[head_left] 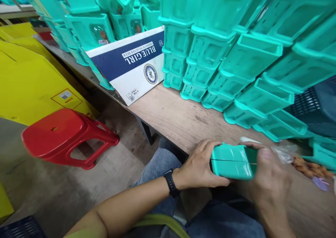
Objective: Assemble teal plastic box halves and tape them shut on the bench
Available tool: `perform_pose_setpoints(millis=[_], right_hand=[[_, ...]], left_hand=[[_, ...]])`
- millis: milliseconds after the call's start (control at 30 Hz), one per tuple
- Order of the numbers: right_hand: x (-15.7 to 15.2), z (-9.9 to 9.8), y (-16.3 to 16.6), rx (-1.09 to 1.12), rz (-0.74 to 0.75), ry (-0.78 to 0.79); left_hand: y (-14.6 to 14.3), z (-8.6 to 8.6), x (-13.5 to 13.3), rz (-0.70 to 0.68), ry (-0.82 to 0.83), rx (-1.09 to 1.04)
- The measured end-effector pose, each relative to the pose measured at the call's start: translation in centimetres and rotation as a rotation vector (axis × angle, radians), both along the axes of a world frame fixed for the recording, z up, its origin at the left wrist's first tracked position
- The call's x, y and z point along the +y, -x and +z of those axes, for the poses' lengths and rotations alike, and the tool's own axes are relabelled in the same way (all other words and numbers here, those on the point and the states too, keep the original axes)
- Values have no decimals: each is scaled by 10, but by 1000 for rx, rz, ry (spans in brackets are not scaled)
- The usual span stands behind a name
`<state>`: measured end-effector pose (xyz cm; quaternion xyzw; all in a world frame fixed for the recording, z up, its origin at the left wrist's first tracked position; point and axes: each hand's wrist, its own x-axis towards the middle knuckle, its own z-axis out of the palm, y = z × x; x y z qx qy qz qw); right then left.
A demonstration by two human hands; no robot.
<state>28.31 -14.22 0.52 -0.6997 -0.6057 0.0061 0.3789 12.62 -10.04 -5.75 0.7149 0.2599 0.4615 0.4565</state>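
A teal plastic case point(231, 162) with a seam along its middle is held over the table's front edge, above my lap. My left hand point(201, 166), with a black watch on the wrist, grips its left end, fingers on the far side and thumb along the near side. At the right end my right hand point(271, 178) closes round the case, slightly blurred by motion. What the right fingertips touch is partly hidden. To the right of that hand lie a clear plastic bag point(285, 153) and small brown figures point(312, 167) with a purple piece.
Stacked teal plastic bins point(210, 48) line the wooden table point(162, 108). A Blue Girl beer carton panel point(131, 62) stands among them. A red stool point(63, 129) and yellow boxes point(31, 76) are on the left. A dark crate point(317, 101) sits at the right.
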Motion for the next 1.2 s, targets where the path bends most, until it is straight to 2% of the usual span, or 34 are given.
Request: perform_pose_setpoints(millis=[133,200,267,367,500,567,733,900,933,1000,1067,1133,1200], right_hand=[[-2,-2,-2,501,-124,20],[-3,1,-1,561,-109,22],[-4,8,2,448,-48,-9],[-3,17,7,56,66,-71],[1,21,13,-297,88,34],[4,19,14,-317,67,53],[12,16,12,-206,1,22],[5,21,11,-72,52,-50],[2,22,10,-32,39,-109],[-4,20,9,122,-83,-250],[-7,13,8,462,-214,-317],[-6,2,9,910,-218,-223],[-4,-9,9,1229,-165,-101]], left_hand=[[-1,22,0,-43,108,-83],[-3,32,0,-19,91,-42],[-5,39,1,-3,30,47],[-11,45,4,-8,-47,182],[-18,48,6,-23,-130,226],[-21,48,7,-34,-163,240],[-25,48,8,-4,-167,299],[-22,50,4,7,-97,260],[-20,51,2,33,-43,228],[-16,53,-3,124,123,124],[-14,54,-11,196,311,-15],[-15,51,-22,199,412,-131],[-18,42,-35,171,393,-183]])
